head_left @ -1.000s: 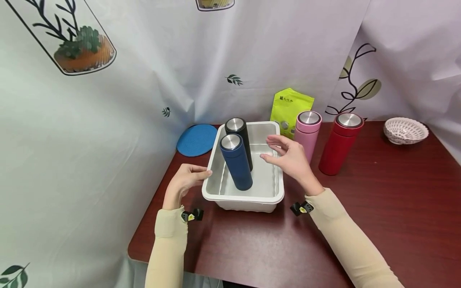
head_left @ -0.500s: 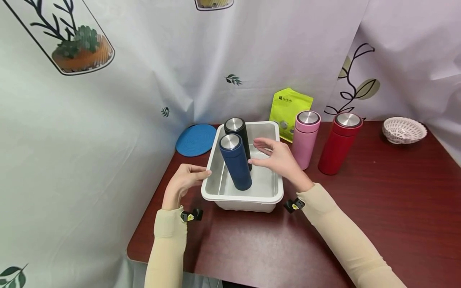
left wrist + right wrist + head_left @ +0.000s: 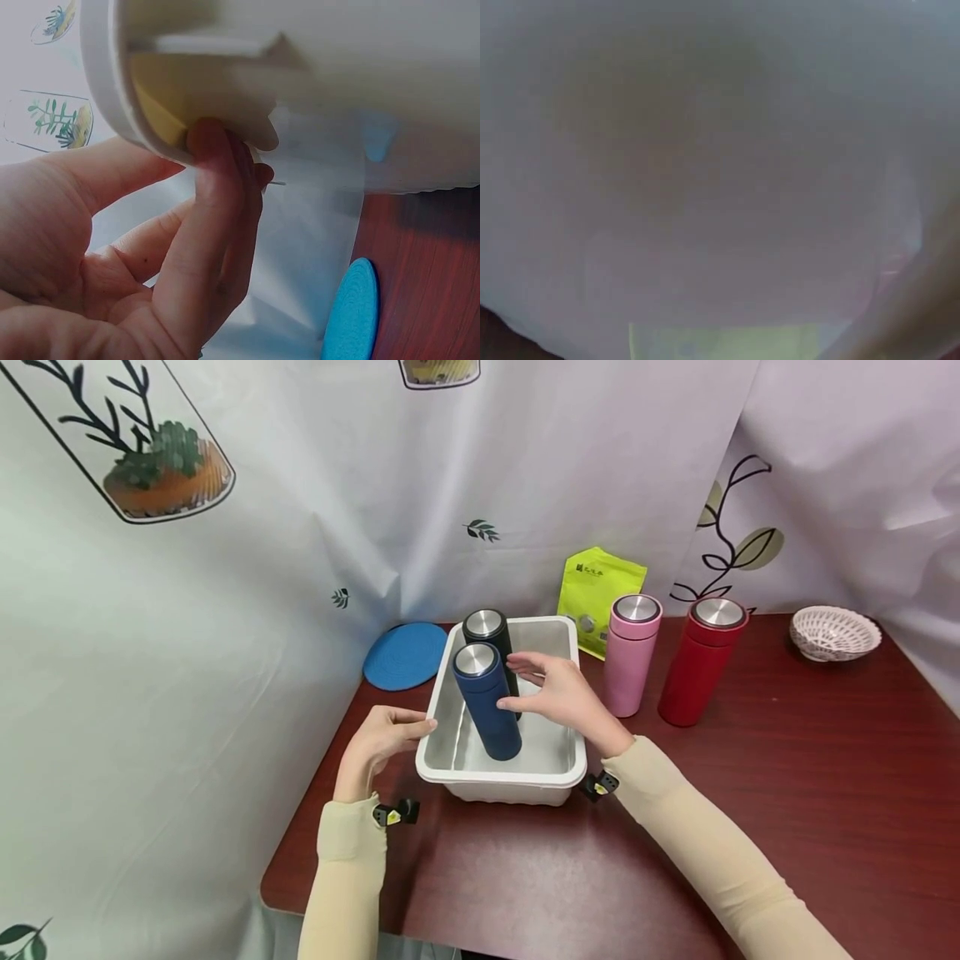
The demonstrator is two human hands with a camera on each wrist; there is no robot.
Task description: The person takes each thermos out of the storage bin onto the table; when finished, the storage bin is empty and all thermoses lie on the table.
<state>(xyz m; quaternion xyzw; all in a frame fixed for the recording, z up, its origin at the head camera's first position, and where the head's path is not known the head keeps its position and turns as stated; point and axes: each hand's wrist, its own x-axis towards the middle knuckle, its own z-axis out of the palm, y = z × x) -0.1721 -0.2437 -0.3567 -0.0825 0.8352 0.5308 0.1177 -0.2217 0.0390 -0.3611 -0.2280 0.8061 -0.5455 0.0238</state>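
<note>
Pinching the left rim of a white basin [image 3: 501, 776], the left hand [image 3: 378, 742] has its thumb and fingers closed on the edge; the left wrist view shows digits on both sides of the wall. Just beyond this hand, a round blue mat [image 3: 405, 657] lies on the dark red table [image 3: 795, 777]. Within the basin, a blue bottle [image 3: 489, 706] leans in view before a black bottle [image 3: 501, 645], which it partly covers. Immediately to their right, the right hand [image 3: 558, 695] reaches over the basin, thumb and fingers well parted in a loose curve, grasping nothing; whether the thumb tip touches the blue bottle cannot be told, the right wrist view being blurred. Farther right, behind the basin, stands a yellow-green pouch [image 3: 600, 593], followed by a pink bottle [image 3: 632, 664], a red bottle [image 3: 699, 668] and, well apart, a white openwork bowl [image 3: 834, 635].
</note>
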